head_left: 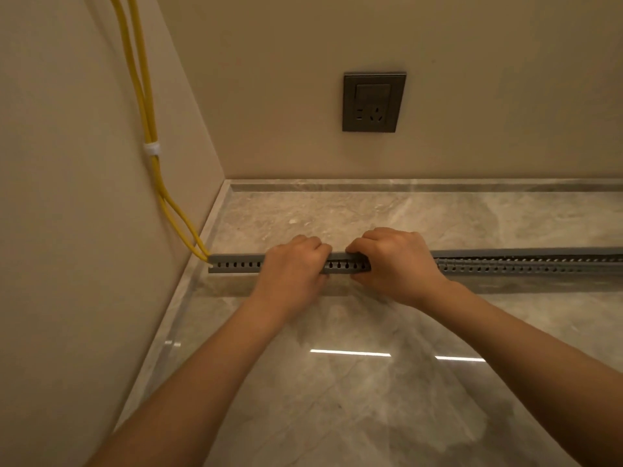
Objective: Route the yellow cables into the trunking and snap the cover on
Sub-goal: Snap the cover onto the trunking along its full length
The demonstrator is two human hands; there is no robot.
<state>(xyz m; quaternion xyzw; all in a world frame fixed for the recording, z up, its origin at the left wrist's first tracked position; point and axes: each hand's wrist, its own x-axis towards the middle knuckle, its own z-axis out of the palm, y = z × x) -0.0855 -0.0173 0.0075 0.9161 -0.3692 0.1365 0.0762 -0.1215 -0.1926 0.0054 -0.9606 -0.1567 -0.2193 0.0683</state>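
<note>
Grey plastic trunking (236, 264) lies flat on a marble floor (337, 382), running from the left wall (67, 230) across to the right edge of the view, with a row of small slots along its near side. Its cover (236, 256) sits on top along the left stretch; on the right stretch the cover (522, 252) looks raised a little, with the slotted wall showing beneath it. Two yellow cables (148, 123) hang down the left wall, bound together by a white tie (152, 149), then part slightly and enter the left end of the trunking. Both hands rest on the trunking near its middle, just beside each other. The left hand (291, 267) is curled over the cover with its fingers folded down on the top. The right hand (394, 261) also grips the trunking, fingers hooked over the far edge and thumb at the near side. Both forearms are bare. On the back wall (472, 96) above, well apart from the trunking, is a dark grey socket (373, 102). Two strips of reflected light (350, 353) show on the polished floor.
</note>
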